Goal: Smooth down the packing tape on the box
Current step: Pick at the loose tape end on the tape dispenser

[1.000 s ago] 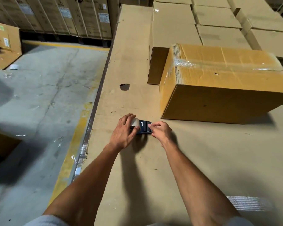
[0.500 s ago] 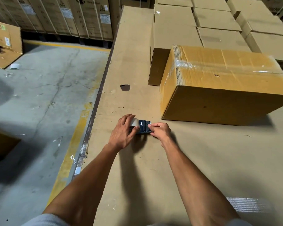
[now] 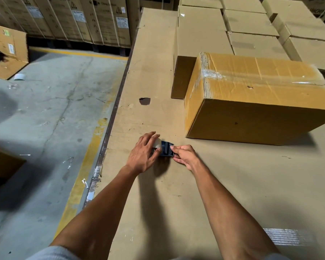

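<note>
Change: almost none over the last second; we stay bent over the tape dispenser (image 3: 165,149) on the desk (image 3: 233,184).
Left hand (image 3: 143,154): fingers cupped over its roll.
Right hand (image 3: 184,155): fingers pinching its blade end.
Box (image 3: 251,98): at 1 o'clock, untouched.
Packing tape (image 3: 213,74): wrinkled; smoothing not begun.
</note>
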A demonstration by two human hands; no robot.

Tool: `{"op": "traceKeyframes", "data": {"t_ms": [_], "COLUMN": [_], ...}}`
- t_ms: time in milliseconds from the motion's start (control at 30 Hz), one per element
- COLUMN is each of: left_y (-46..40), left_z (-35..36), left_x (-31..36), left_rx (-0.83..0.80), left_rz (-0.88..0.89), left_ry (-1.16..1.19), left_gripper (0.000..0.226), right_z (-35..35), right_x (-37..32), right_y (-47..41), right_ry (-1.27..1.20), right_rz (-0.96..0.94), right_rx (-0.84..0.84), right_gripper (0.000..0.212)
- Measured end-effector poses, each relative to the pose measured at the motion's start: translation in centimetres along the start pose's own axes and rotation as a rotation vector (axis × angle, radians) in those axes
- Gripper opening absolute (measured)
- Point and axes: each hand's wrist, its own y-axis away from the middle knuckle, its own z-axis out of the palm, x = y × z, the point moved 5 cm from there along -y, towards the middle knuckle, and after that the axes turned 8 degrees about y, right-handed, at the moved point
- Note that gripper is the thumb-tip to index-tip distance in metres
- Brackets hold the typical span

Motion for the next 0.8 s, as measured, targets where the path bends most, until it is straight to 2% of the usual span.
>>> {"op": "traceKeyframes", "data": {"t_ms": [133, 267, 400, 633, 800], "left_y": [-0.1, -0.2, -0.3, -0.3, -0.3], "left_z": [0.1, 0.1, 0.1, 0.2, 0.3], "left_x": [0.1, 0.0, 0.0, 0.1, 0.1], "left_rx": [0.001, 0.004, 0.025, 0.031, 0.033], "left_rz": [0.006, 0.006, 0.028, 0.029, 0.033], "left_ry": [0.005, -0.007, -0.049, -0.019, -0.027], "left_gripper": [0.056, 0.057, 0.059, 0.056, 0.055], "right_z": [0.1, 0.2, 0.2, 0.2, 0.6], "right_x": [-0.2, -0.3, -0.4, 0.6, -1.4], "right_y": [0.0, -0.3, -1.3, -3.1, -0.1], "right_ry": [0.016, -0.001, 0.137, 0.176, 0.328], "right_rz": [0.009, -0.001, -0.027, -0.065, -0.075], "right_rx": [0.039, 0.085, 0.206, 0.225, 0.309], "right_gripper": [0.005, 0.016, 0.014, 0.023, 0.023]}}
